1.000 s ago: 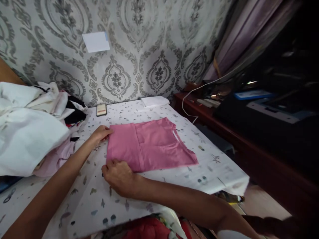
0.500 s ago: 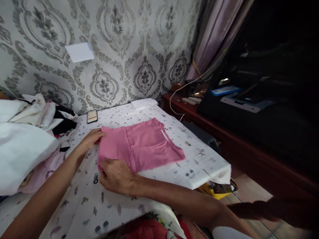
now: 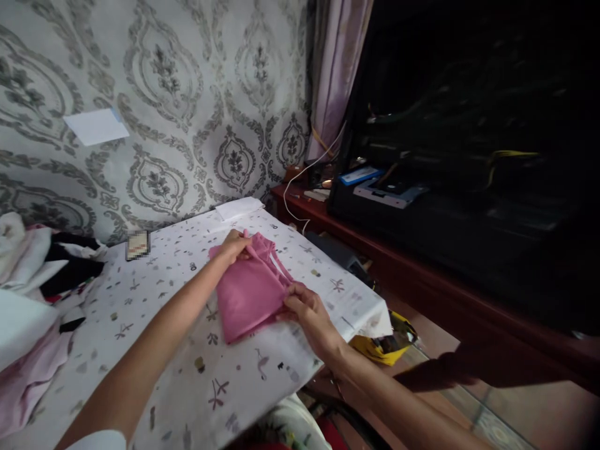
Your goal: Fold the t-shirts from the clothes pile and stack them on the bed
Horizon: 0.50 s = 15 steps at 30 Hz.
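A pink shirt (image 3: 250, 290) lies folded over on itself on the printed sheet, its neckline pointing to the right. My left hand (image 3: 235, 245) pinches the folded edge at the far side of the shirt. At the near right corner, my right hand (image 3: 304, 307) grips the same edge between thumb and fingers. A narrow strip of the collar shows beyond the fold, between my two hands. The undersides of the fabric layers are hidden.
White, black and pink clothes (image 3: 35, 294) are heaped at the left. A phone (image 3: 138, 245) and a folded white cloth (image 3: 240, 208) lie near the wall. A white cable (image 3: 287, 194) hangs by the dark red cabinet (image 3: 422, 275). A yellow bag (image 3: 387, 340) sits below the corner.
Both hands have carried the left edge of the pink shirt rightward, folding it over toward the neckline. The shirt is now much shorter. The view has turned to the right.
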Motion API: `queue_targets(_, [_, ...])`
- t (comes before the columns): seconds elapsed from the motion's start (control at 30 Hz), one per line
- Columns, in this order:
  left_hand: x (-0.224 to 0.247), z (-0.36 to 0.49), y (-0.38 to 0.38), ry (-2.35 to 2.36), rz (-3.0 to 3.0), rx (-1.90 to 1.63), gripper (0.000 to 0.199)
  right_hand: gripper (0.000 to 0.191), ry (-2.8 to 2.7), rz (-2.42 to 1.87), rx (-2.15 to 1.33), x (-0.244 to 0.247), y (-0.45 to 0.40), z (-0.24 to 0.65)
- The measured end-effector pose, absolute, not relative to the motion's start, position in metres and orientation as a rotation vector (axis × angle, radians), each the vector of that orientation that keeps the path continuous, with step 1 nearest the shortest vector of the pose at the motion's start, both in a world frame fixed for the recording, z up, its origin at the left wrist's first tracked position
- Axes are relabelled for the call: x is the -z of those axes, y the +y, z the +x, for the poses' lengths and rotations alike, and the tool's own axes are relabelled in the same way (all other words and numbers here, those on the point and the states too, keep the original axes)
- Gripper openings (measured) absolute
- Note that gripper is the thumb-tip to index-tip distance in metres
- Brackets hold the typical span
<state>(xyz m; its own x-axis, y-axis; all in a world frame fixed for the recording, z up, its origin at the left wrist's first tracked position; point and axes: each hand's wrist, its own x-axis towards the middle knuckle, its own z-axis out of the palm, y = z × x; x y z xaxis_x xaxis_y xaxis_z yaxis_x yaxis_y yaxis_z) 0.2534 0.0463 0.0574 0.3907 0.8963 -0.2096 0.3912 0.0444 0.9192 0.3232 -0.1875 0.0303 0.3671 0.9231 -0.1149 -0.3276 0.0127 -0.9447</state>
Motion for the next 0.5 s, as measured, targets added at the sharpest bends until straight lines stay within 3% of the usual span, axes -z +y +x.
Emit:
queue_targets(0.17, [-0.039, 0.277, 0.036, 1.264, 1.633, -0.522, 0.014, 0.029, -0.543, -1.112, -1.296, -0.021, -0.191, 0.342])
queue_targets(0.37, [-0.046, 0.281, 0.037, 1.229, 1.684, -0.571, 0.009, 0.04, -0.585, -1.152, -1.286, -0.02, -0.185, 0.351])
queue_targets(0.5, [-0.041, 0.294, 0.034, 1.188, 1.678, -0.594, 0.015, 0.036, -0.574, -1.196, -1.284, -0.02, -0.184, 0.361])
